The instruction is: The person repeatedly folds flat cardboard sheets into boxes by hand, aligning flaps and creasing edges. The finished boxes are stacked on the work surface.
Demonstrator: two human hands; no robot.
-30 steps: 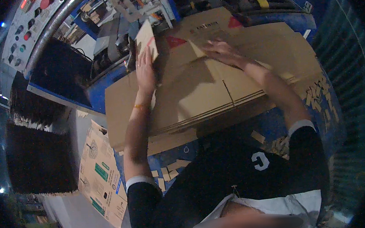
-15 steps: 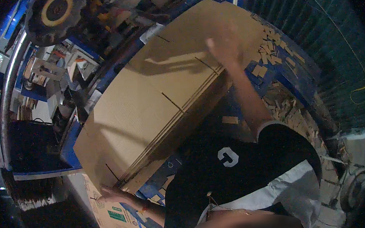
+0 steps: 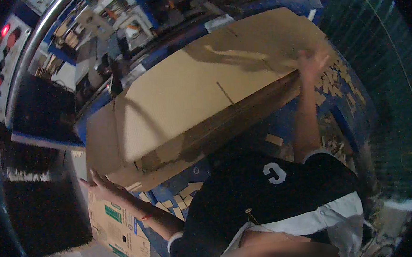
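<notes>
Has splayed bare left hand near left edge of blue bench, apart from spread right hand toward right edge; spans flat brown cardboard stack between, perhaps squaring; cannot tell whether touching

Standing here, I see a black short-sleeved shirt, its sleeves edged in pale trim. A blocky white emblem marks the front, right of the small pendant. A broad white collar spreads nearest. Past the bare left hand, an orange-red bracelet circles the wrist.
</notes>
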